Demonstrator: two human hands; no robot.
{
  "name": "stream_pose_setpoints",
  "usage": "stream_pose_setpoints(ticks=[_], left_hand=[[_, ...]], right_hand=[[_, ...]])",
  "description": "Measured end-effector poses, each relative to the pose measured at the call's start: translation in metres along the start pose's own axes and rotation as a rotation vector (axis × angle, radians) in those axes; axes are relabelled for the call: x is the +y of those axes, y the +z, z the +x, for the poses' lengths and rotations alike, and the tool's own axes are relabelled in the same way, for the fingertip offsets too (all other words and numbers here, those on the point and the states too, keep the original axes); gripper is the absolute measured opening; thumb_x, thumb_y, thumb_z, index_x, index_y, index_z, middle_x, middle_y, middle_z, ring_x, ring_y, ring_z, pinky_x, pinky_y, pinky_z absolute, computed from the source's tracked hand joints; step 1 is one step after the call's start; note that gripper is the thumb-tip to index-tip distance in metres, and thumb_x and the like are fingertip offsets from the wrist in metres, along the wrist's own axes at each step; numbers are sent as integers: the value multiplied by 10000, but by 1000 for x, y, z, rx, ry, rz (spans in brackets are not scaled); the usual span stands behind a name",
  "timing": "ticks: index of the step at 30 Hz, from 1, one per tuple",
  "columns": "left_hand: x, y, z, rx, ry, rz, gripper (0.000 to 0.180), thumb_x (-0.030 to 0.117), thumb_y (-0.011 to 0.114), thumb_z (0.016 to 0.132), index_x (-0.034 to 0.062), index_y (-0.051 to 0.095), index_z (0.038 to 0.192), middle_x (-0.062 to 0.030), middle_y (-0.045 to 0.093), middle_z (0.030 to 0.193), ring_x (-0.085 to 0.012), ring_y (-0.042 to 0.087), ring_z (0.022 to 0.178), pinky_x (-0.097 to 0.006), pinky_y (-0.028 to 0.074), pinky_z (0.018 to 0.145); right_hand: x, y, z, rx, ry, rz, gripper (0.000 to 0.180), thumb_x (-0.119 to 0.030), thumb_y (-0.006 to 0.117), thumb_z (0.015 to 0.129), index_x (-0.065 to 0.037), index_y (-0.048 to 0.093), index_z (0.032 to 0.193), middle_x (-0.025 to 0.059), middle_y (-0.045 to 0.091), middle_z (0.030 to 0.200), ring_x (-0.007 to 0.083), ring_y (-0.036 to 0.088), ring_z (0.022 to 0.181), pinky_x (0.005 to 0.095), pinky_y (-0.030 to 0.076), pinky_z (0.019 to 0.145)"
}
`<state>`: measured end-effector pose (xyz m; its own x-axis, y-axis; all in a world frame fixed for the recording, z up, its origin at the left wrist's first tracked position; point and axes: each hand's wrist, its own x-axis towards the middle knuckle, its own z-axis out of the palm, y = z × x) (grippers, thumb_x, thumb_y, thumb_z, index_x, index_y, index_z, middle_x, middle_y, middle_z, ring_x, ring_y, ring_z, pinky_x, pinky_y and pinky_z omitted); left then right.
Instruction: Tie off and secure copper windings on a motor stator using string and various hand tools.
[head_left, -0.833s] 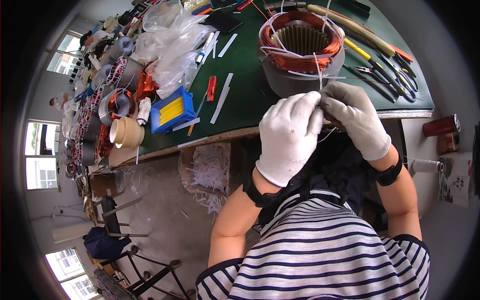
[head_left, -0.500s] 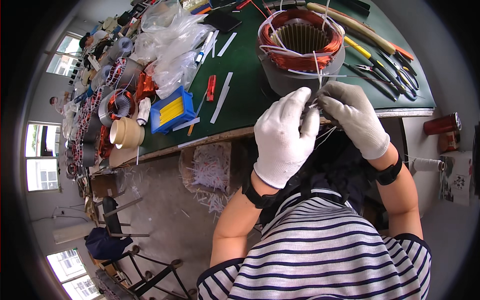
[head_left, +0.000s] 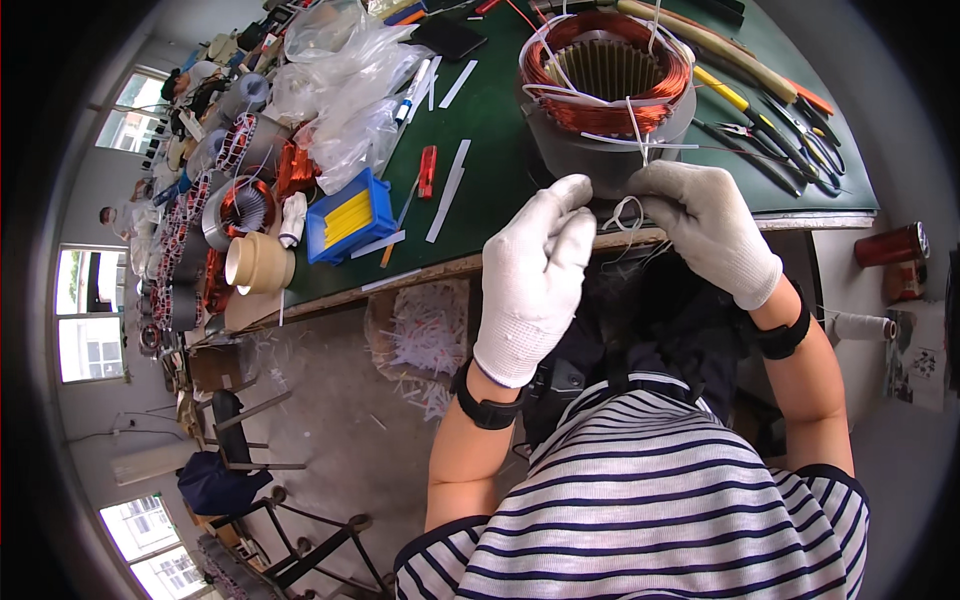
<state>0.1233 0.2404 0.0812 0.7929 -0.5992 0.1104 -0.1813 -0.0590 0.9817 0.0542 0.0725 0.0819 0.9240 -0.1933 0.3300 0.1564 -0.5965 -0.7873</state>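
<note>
At the table's near edge, my white-gloved right hand point(head_left: 710, 228) pinches a white cord point(head_left: 628, 212) just in front of the stator. The cord curls into a small loop between my hands, and a length of it rises to the windings. My left hand point(head_left: 535, 280), also gloved, has its fingers drawn together beside the loop, seemingly gripping the cord; its fingertips are partly hidden. The grey stator point(head_left: 570, 150) stands upright on the table. Copper windings point(head_left: 545, 98) ring its top, with white cord and sleeving laid around them.
Pliers point(head_left: 765, 140), scissors point(head_left: 815, 150) and a mallet-like handle point(head_left: 710, 45) lie right of the stator. Leftward are white strips point(head_left: 448, 190), a red-handled cutter point(head_left: 427, 172), a blue bin point(head_left: 375, 215) and plastic bags point(head_left: 345, 110). A scrap box point(head_left: 425, 330) sits below the table edge.
My hands have moved apart, the left one going left and slightly down. A cord loop now shows between them, where the fingers were close together before.
</note>
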Motion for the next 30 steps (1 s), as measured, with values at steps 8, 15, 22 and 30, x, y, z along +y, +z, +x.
stream_pose_setpoints(ticks=[8,15,22,30], left_hand=[[-10,13,2,-60,-80,-459,171,23,596,872,-41,615,1029,-124,671,859,-150,650,754,-285,555,726],[-28,-1,-9,-461,-187,-1162,257,180,510,939,-52,562,1035,-215,631,983,-308,664,865,-453,566,771],[-25,2,-8,-329,-240,-1015,280,257,502,950,-18,554,943,-143,602,854,-222,598,732,-365,531,677],[-10,0,-13,-219,-178,-622,268,212,511,941,-29,574,1041,-105,623,846,-163,617,740,-301,531,686]], right_hand=[[-3,1,-4,38,-46,-94,122,-5,600,794,18,630,910,188,615,756,313,617,680,338,491,651],[4,-3,-6,182,91,-11,119,-34,564,825,44,622,893,162,639,731,222,624,651,310,483,631],[6,-2,-12,129,-10,-212,212,25,553,791,18,612,995,193,628,814,319,656,775,312,497,671],[-18,0,-24,-97,77,142,142,5,544,820,33,597,949,174,616,734,268,619,641,308,484,619]])
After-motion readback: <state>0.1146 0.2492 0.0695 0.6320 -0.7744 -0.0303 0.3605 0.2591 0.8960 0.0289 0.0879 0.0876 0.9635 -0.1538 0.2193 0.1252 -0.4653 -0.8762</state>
